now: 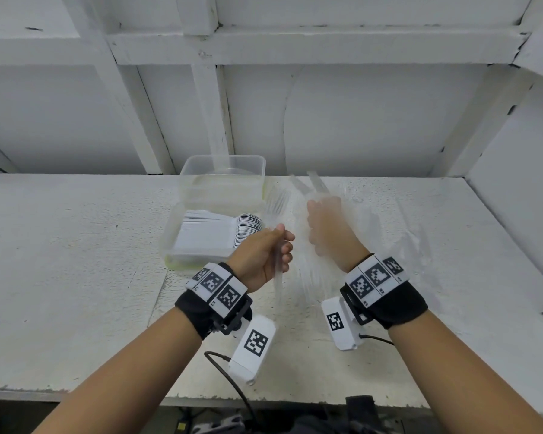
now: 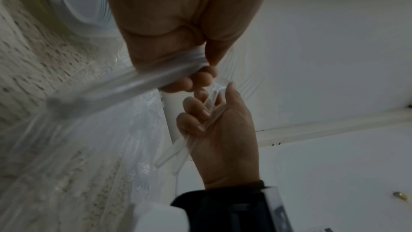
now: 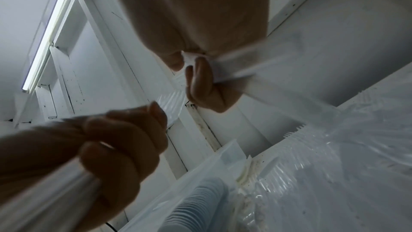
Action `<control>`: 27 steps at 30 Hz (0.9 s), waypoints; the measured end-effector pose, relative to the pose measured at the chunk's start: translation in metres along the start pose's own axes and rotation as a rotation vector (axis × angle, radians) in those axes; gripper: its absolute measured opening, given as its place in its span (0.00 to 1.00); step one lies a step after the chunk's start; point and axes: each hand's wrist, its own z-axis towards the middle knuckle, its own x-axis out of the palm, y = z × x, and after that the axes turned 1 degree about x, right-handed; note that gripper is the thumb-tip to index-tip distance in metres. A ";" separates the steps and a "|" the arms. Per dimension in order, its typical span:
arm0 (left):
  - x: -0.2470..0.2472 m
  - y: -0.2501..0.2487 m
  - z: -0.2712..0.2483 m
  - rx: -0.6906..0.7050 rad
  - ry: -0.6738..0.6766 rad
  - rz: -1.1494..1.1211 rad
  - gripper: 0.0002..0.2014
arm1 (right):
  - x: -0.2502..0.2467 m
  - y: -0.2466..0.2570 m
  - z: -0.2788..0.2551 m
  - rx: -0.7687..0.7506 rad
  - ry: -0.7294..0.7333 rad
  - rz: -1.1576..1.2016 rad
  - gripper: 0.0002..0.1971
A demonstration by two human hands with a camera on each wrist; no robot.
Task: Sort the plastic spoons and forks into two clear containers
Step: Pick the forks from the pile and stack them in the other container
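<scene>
My left hand point(image 1: 279, 249) grips a bundle of clear plastic forks point(image 1: 276, 203) by the handles, tines up, just right of the containers. Close beside it, my right hand point(image 1: 322, 227) grips a few clear cutlery pieces point(image 1: 314, 183), blurred by motion; I cannot tell whether they are forks or spoons. The near clear container point(image 1: 170, 242) holds a stacked row of white spoons point(image 1: 248, 227). Behind it the far clear container point(image 1: 223, 164) looks empty. The right wrist view shows the fork tines point(image 3: 171, 105) above my left hand point(image 3: 125, 138) and the spoon stack point(image 3: 200, 200) below.
A crumpled clear plastic bag point(image 1: 398, 236) lies on the white table point(image 1: 60, 245) right of my hands, with more clear cutlery in it. A white wall with beams stands behind the containers. The table's front edge runs near my forearms, and cables hang below it.
</scene>
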 end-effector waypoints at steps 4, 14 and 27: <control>0.000 0.006 0.004 0.062 -0.091 -0.026 0.11 | 0.001 -0.006 -0.007 -0.089 -0.091 0.022 0.06; 0.007 0.010 0.007 0.119 -0.144 -0.024 0.08 | 0.022 -0.013 -0.015 -0.254 -0.180 -0.174 0.09; -0.001 0.009 0.004 0.112 -0.147 -0.013 0.07 | 0.010 -0.003 -0.014 -0.235 -0.294 -0.166 0.09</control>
